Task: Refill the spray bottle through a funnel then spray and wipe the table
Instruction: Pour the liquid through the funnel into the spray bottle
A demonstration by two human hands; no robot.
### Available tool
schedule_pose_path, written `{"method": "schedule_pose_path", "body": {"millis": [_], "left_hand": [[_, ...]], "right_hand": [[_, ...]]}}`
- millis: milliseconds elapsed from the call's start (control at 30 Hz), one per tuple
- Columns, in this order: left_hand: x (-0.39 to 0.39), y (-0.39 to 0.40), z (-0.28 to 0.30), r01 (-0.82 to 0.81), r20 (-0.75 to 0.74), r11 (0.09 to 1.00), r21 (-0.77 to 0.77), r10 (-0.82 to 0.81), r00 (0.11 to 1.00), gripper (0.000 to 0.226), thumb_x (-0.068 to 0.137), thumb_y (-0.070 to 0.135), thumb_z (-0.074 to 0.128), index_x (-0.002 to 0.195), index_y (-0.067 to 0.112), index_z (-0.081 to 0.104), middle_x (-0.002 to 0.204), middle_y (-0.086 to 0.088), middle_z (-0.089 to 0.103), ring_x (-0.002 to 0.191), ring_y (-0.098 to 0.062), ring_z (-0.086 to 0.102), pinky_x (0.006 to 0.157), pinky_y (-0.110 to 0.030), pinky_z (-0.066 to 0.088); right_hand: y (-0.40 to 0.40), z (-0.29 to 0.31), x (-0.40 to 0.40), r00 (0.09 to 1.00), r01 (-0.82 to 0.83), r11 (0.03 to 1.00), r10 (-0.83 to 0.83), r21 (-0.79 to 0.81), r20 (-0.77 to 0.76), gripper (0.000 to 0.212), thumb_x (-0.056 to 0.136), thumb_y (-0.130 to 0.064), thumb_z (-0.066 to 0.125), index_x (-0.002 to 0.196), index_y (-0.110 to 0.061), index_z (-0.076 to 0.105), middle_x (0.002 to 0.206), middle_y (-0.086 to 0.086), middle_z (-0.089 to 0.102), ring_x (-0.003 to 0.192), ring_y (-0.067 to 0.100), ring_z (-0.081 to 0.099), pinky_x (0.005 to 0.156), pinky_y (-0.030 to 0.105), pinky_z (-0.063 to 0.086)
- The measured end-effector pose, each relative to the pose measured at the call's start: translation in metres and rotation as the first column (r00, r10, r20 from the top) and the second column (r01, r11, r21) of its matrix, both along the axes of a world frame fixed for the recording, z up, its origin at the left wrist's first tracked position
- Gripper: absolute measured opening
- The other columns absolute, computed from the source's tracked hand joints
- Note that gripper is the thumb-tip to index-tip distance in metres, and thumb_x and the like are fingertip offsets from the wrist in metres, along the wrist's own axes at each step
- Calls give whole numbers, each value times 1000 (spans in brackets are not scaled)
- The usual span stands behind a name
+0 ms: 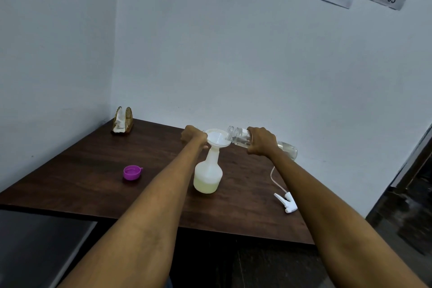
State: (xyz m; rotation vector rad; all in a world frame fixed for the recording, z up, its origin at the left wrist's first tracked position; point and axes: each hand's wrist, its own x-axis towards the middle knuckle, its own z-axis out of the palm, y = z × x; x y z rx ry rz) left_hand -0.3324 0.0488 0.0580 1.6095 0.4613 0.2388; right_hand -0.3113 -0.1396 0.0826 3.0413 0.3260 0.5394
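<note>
Near the middle of the frame a white, translucent spray bottle (208, 174) stands upright on the dark wooden surface (93, 170), its round belly holding pale yellowish liquid in the lower part. A white funnel (218, 139) sits in its narrow neck. The left hand (192, 135) has its grip closed on the funnel's rim. The right hand (261, 140) is wrapped around a clear bottle (240, 138) tipped nearly flat, its open mouth over the funnel. The white spray head (286, 202) with its tube lies at lower right, a purple cap (132, 172) to the left, a napkin holder (122, 120) in the far corner.
</note>
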Motion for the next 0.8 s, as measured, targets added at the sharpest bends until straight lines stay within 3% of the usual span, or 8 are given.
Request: {"method": "schedule_pose_path", "body": {"millis": [267, 600, 800], "left_hand": [[-5, 1, 1, 9, -8, 1000, 19, -8, 1000, 13, 89, -8, 58, 99, -9, 65, 107, -25, 69, 89, -35, 73, 55, -33, 57], [-4, 0, 1, 6, 2, 1000, 2, -6, 1000, 21, 88, -9, 57, 107, -12, 64, 109, -27, 68, 92, -36, 72, 75, -39, 61], [-4, 0, 2, 8, 3, 1000, 6, -8, 1000, 21, 88, -10, 56, 107, -13, 65, 110, -27, 68, 93, -36, 72, 75, -39, 61]], "right_hand": [[-3, 2, 2, 1000, -4, 999, 5, -42, 26, 25, 73, -19, 67, 87, -15, 47, 88, 6, 62, 73, 22, 48, 61, 27, 33], [-3, 1, 3, 999, 1, 998, 1, -62, 33, 28, 72, -18, 68, 96, -12, 55, 90, 6, 64, 72, 20, 48, 61, 27, 34], [-3, 4, 3, 999, 7, 997, -4, -78, 40, 29, 72, -17, 67, 98, -11, 55, 91, 7, 65, 71, 20, 48, 60, 27, 34]]}}
